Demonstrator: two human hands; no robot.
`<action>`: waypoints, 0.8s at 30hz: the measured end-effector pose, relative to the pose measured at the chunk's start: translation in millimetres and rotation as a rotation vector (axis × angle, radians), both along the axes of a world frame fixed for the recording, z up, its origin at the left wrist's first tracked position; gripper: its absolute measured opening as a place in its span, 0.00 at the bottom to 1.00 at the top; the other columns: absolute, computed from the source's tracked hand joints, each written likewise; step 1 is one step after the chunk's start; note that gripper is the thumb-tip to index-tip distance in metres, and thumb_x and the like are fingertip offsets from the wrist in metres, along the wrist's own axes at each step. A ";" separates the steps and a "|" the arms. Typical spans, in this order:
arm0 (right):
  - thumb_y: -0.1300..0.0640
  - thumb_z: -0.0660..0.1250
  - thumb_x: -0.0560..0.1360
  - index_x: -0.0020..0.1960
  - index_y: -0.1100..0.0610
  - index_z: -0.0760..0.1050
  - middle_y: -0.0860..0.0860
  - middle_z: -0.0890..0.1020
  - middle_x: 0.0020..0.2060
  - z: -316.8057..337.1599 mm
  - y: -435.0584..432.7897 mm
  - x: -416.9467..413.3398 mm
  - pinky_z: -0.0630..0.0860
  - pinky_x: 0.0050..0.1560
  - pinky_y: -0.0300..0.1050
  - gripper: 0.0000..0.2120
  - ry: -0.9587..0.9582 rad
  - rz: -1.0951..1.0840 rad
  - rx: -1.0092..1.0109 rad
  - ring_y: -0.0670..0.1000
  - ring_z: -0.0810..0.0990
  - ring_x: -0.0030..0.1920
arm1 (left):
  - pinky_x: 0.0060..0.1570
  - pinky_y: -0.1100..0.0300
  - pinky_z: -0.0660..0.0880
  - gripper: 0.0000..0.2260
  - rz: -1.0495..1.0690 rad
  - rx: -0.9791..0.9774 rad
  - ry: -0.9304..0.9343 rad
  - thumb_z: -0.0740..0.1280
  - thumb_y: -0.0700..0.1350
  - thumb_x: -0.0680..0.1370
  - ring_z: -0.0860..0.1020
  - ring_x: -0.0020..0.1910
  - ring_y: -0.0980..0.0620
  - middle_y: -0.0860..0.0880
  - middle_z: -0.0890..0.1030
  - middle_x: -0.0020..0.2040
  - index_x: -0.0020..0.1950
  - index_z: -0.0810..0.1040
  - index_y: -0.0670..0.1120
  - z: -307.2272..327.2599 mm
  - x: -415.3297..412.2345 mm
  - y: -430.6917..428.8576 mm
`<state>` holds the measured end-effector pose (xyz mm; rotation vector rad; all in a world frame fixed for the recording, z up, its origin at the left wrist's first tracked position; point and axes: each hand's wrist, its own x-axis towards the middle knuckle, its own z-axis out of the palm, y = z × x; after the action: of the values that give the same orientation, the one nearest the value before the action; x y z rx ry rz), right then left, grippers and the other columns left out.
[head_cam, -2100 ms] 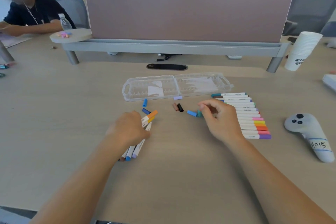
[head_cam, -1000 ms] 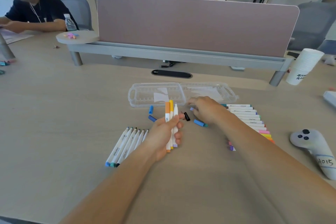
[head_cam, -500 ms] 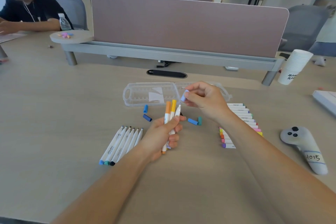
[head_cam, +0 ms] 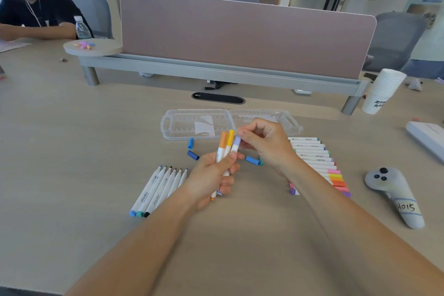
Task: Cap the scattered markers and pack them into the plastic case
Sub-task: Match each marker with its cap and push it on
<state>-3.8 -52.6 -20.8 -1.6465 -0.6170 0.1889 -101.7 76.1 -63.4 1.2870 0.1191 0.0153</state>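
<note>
I record my left hand (head_cam: 209, 175) gripping 3 markers (head_cam: 224, 149) upright near the table's (head_cam: 72, 151) middle, their barrels mostly hidden by my fingers. My right hand (head_cam: 266, 144) pinches the lilac cap (head_cam: 237, 140) on the rightmost marker. I cannot tell whether it is seated. The plastic case (head_cam: 199, 125) lies open just beyond, its right half partly covered. My right forearm cuts across the capped row (head_cam: 317, 161) at right. The uncapped row (head_cam: 161, 187) lies left.
</note>
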 end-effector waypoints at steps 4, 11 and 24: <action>0.65 0.69 0.76 0.39 0.58 0.78 0.56 0.84 0.39 0.5 -2.0 -5.4 0.83 0.49 0.46 0.08 -0.026 0.002 0.000 0.51 0.83 0.41 | 0.23 0.64 0.59 0.09 -0.002 0.009 -0.001 0.61 0.47 0.83 0.59 0.25 0.56 0.51 0.69 0.32 0.52 0.77 0.43 2.4 -1.4 0.5; 0.56 0.69 0.78 0.51 0.56 0.82 0.52 0.86 0.44 22.7 -30.0 -5.1 0.79 0.42 0.42 0.05 -0.114 0.018 -0.220 0.50 0.84 0.41 | 0.26 0.62 0.60 0.08 -0.114 -0.068 0.019 0.60 0.47 0.83 0.63 0.25 0.54 0.50 0.70 0.32 0.52 0.75 0.44 7.5 -0.1 -13.6; 0.57 0.69 0.77 0.43 0.63 0.73 0.58 0.84 0.49 -8.8 -114.8 -53.6 0.82 0.51 0.56 0.11 0.199 -0.176 -0.056 0.59 0.85 0.46 | 0.59 0.46 0.76 0.10 -0.055 0.014 -0.137 0.55 0.51 0.84 0.82 0.56 0.51 0.52 0.84 0.57 0.57 0.73 0.47 21.4 19.1 -87.9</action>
<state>-57.3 -167.3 -29.7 -1.7015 -0.3170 0.2393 -82.7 -11.8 -42.0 1.2992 -0.0343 0.0576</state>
